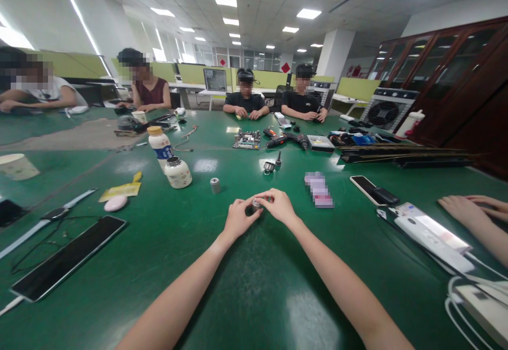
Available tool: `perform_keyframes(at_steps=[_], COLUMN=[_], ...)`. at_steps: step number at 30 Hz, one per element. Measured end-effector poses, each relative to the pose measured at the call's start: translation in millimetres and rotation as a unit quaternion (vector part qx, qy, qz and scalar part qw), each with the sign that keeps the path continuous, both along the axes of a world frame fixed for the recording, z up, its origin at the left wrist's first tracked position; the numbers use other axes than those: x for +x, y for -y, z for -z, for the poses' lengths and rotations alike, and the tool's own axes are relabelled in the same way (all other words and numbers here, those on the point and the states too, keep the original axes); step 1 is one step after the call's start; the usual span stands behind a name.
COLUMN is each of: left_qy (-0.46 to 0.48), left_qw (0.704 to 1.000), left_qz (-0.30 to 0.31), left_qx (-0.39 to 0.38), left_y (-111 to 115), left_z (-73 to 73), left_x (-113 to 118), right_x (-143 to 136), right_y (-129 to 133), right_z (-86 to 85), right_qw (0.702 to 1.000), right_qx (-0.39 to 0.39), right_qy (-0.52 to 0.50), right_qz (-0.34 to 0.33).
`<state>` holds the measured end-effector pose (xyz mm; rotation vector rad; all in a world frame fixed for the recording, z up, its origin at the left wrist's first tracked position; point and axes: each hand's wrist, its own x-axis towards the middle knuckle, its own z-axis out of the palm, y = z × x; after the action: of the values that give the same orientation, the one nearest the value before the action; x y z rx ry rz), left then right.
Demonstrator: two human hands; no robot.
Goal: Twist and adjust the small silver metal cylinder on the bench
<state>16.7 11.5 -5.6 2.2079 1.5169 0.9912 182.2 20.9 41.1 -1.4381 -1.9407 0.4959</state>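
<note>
Near the middle of the green table, a small metal cylinder stands between my hands. My left hand holds its side, with fingers and thumb closed round it. The fingertips of my right hand are pressed together at the top of the cylinder, partly hiding it. A similar silver cylinder stands upright by itself, beyond my left hand. Farther off are a small dark metal piece and a ring-like metal part.
A cream jar and a bottle stand at left, above a tablet. Power drills and a circuit board lie ahead. Phones, a power strip and another person's hands are at right. Several people sit around.
</note>
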Motion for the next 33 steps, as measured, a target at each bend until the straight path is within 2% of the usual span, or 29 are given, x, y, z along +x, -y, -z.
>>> perform_keyframes(at_steps=[7,12,15,18,23,28,33], left_qy=[-0.001,-0.003,-0.004,-0.002,-0.003,-0.004,0.007], left_qw=[1.000,1.000,1.000,1.000,1.000,1.000,1.000], left_qz=[0.006,-0.004,-0.003,0.002,0.003,-0.004,0.002], left_qx=[-0.006,-0.010,-0.011,-0.006,-0.005,-0.006,-0.010], left_y=[1,0,1,2,3,1,1], left_z=[-3.5,-2.0,-2.1,-3.8,-5.9,-4.1,-3.6], left_x=[0,0,0,0,1,1,1], right_x=[-6,-2,-1,-3,-5,9,25], right_y=[6,6,8,11,10,0,-11], right_z=[-0.4,-6.8,-11.3,-12.2,-9.7,-7.5,10.3], right_qw=[0.998,0.995,0.994,0.996,0.997,0.996,0.992], right_qx=[-0.005,-0.002,0.007,0.002,0.016,0.051,-0.011], right_qy=[0.061,0.095,0.090,0.082,0.079,0.037,0.105], right_qz=[0.019,0.039,0.054,0.035,0.020,0.057,0.073])
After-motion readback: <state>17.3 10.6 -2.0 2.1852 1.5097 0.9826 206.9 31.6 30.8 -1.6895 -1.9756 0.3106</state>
